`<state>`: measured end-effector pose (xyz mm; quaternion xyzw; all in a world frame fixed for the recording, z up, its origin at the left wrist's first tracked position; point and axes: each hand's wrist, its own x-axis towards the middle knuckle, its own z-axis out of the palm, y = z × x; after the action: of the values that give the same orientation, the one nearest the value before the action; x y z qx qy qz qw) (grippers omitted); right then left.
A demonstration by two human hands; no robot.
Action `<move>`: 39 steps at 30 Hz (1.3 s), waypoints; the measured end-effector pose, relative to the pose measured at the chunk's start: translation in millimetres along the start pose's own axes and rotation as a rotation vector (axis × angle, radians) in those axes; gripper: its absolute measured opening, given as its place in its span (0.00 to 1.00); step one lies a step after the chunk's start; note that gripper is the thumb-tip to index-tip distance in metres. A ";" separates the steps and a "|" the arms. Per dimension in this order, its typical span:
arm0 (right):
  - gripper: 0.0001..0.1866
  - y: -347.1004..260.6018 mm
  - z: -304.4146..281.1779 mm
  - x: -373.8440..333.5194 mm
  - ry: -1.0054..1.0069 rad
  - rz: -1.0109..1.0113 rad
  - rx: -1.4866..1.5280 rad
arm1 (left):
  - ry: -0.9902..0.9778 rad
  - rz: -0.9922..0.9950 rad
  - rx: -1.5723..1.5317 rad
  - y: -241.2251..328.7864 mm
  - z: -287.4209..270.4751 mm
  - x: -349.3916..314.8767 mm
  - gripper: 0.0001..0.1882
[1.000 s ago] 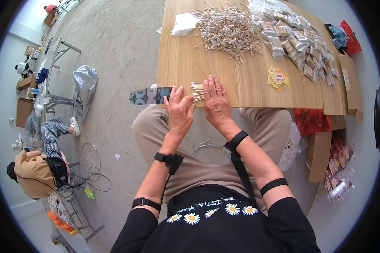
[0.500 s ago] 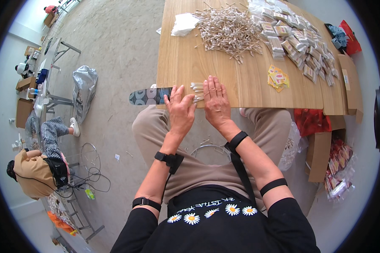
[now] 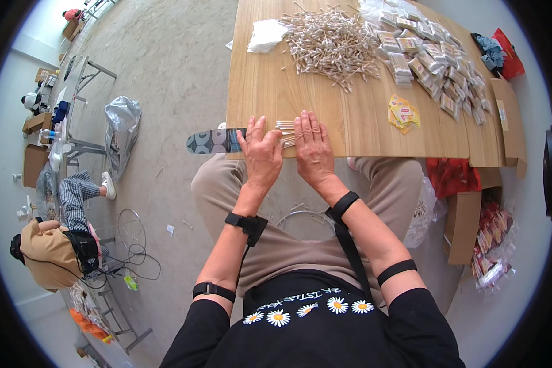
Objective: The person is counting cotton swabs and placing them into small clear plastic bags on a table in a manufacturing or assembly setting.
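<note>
A small row of cotton swabs lies on the wooden table near its front edge, between my two hands. My left hand rests at their left side, fingers apart, with the thumb side against the swab ends. Flat on the right of the swabs is my right hand, its fingers stretched out and covering their right ends. A rounded strip patterned with circles shows at the table's left edge, beside my left hand. Farther back is a large heap of loose cotton swabs.
Packed swab bags pile up at the back right. Yellow cards lie nearer, and white plastic sheets at the back left. A cardboard box stands below the table's right side. A person sits far left.
My left hand has shifted slightly, its fingers raised and spread a little more. My right hand has stayed nearly still beside the swabs.
</note>
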<state>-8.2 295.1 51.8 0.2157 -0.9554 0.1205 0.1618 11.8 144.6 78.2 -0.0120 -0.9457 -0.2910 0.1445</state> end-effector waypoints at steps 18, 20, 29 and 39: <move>0.36 0.7 2.5 -0.2 0.011 -0.003 -0.011 | -0.005 -0.025 0.013 -4.6 -2.3 2.9 0.12; 0.36 1.1 2.2 -0.2 0.013 0.001 -0.012 | -0.005 -0.019 0.008 -4.0 -2.8 1.5 0.12; 0.36 0.1 0.6 -0.2 0.008 -0.008 -0.013 | 0.023 -0.034 -0.002 -5.8 2.6 12.2 0.14; 0.36 1.3 1.1 -0.1 0.012 0.000 -0.003 | 0.036 0.021 -0.187 -2.9 5.4 0.0 0.16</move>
<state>-9.0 295.9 50.5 0.2148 -0.9546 0.1202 0.1680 10.1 145.2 72.3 -0.0302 -0.9115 -0.3767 0.1626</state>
